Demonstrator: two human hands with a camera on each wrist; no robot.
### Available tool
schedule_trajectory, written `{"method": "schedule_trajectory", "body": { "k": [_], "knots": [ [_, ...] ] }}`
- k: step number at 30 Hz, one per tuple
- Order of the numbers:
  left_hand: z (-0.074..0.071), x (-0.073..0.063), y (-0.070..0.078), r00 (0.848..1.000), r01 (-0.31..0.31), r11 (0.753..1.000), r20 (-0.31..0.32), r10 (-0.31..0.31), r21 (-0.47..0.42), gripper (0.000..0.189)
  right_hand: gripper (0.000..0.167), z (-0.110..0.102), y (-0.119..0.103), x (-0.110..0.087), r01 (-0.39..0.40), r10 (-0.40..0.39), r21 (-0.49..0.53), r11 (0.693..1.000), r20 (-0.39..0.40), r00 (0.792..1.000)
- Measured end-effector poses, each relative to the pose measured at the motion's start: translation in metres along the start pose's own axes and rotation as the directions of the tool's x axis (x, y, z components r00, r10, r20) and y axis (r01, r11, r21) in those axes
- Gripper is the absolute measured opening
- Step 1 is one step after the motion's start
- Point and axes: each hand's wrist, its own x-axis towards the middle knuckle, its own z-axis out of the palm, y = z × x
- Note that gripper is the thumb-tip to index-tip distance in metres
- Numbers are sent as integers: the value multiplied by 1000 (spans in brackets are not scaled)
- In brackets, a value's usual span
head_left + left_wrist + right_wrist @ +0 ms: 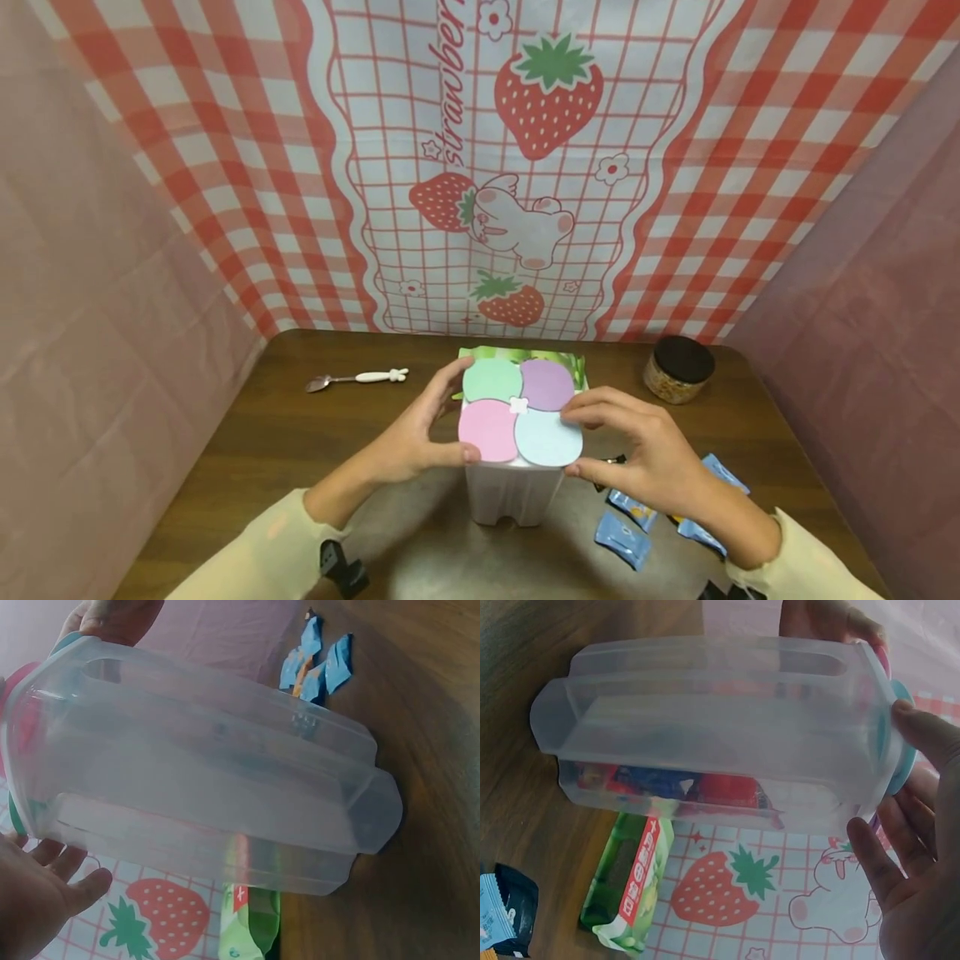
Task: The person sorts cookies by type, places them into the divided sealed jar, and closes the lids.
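Note:
A tall translucent plastic storage box (513, 493) stands upright in front of me, topped by green (491, 379), purple (547, 385), pink (487, 432) and light blue (549, 437) lids. My left hand (420, 433) grips the left side of its top, thumb by the pink lid, fingers by the green one. On the other side, my right hand (645, 442) holds the top edge, fingertips on the light blue lid and thumb at the near corner. Through the wall, the right wrist view shows red and blue packets (724, 790) inside one compartment.
Behind the box is a green packet (577, 367). Several small blue packets (622, 540) lie to the right, partly under my right forearm. A black-lidded jar (678, 371) stands back right; a spoon with a white handle (378, 377) lies back left. A strawberry-print cloth (487, 317) hangs behind.

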Motion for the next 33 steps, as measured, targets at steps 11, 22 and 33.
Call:
{"method": "schedule_trajectory", "body": {
  "k": [11, 22, 33],
  "knots": [
    [5, -3, -3, 1000, -11, 999, -22, 10, -34, 105, 36, 9, 16, -1, 186, -177, 57, 981, -135, 975],
    [3, -2, 3, 1000, 12, 998, -11, -12, -55, 103, 26, 17, 13, 5, 344, -323, 39, 938, -253, 912],
    [4, -1, 5, 1000, 27, 997, -12, -28, -74, 102, 23, 19, 8, 8, 369, -341, 36, 929, -308, 888]
  ]
}}
